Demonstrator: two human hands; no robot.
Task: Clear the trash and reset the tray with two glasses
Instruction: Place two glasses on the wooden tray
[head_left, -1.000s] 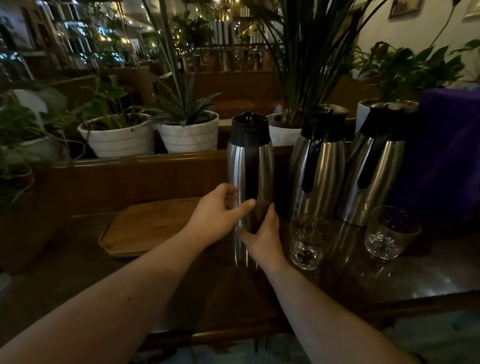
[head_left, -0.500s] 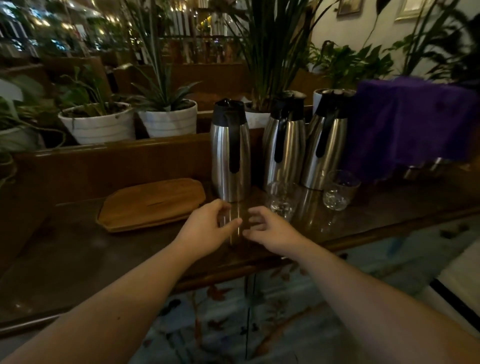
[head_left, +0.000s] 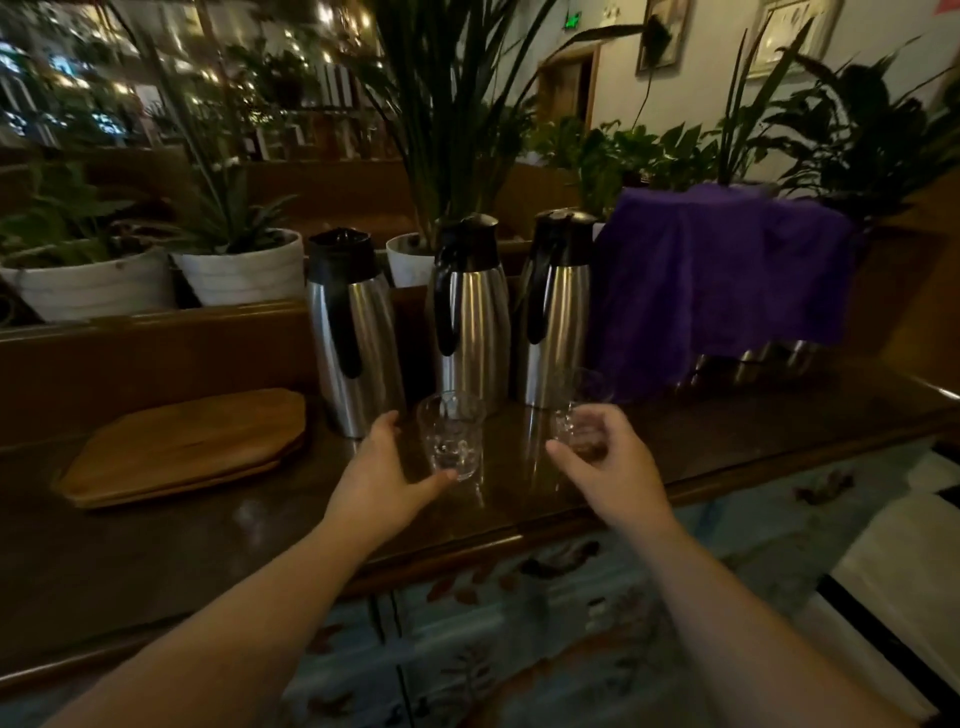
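Note:
Two clear glasses stand on the dark wooden counter in front of the steel jugs. My left hand (head_left: 382, 467) is open and cupped beside the left glass (head_left: 451, 434); the thumb reaches its base and the fingers stay a little apart from its left side. My right hand (head_left: 608, 465) curls around the lower part of the right glass (head_left: 579, 397), whose rim shows above my fingers. A bare wooden tray (head_left: 182, 447) lies flat at the left of the counter, away from both hands.
Three steel jugs with black tops (head_left: 358, 332) (head_left: 470, 317) (head_left: 553, 312) stand just behind the glasses. A purple cloth (head_left: 722, 280) covers something at the right. White plant pots (head_left: 244, 265) sit on the ledge behind. The counter's front edge (head_left: 519, 540) is near my wrists.
Both hands have left the leftmost jug and moved apart to the right, one to each glass. The view has pulled back and shifted right.

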